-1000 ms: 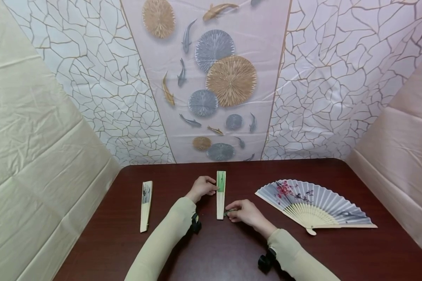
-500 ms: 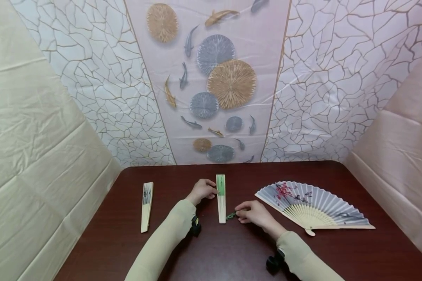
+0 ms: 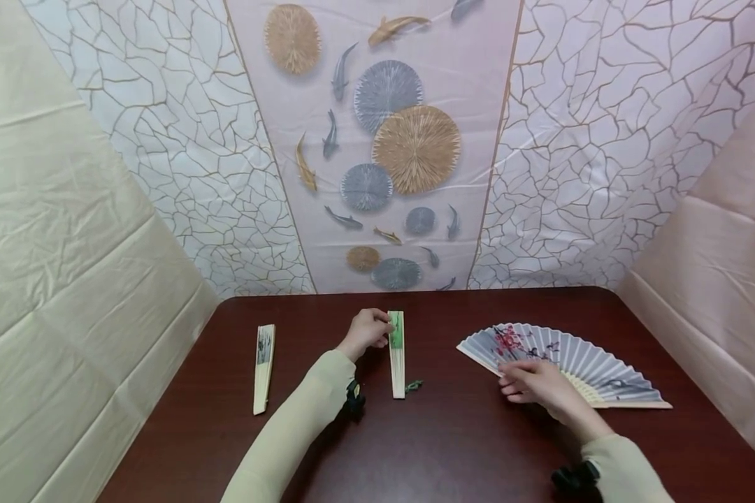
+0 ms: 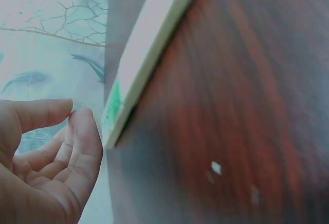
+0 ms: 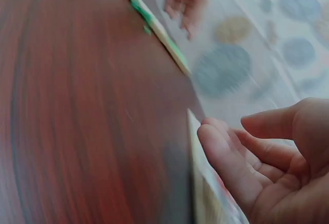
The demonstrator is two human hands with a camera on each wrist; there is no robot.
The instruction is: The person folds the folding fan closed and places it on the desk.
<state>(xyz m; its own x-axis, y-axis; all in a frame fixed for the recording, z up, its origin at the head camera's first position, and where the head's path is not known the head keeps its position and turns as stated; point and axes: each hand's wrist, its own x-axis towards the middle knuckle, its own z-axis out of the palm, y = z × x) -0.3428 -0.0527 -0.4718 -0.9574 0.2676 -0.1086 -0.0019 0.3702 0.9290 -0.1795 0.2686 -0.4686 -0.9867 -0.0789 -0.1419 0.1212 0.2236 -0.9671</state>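
A folded fan [image 3: 398, 367] with green cloth and pale ribs lies upright in the middle of the table, its green tassel [image 3: 414, 385] beside its lower end. My left hand [image 3: 368, 331] hovers by the fan's upper left edge; in the left wrist view its thumb and fingers are loosely bent, apart from the fan, with nothing between them. On the right, a spread grey fan [image 3: 610, 374] shows red blossoms and pale ribs. Over its left side hangs my right hand [image 3: 537, 388], fingers relaxed and holding nothing, hiding the fan's pivot end.
Another folded fan [image 3: 263, 370], with a grey and white pattern, lies on the left of the dark red table [image 3: 327, 454]. Patterned cloth [image 3: 415, 150] rises behind the table's far edge, and pale cloth [image 3: 101, 300] hangs at the sides.
My right hand has let go of the green tassel and moved right to the spread fan. The tassel now lies on the table. My left hand has shifted slightly up along the green fan.
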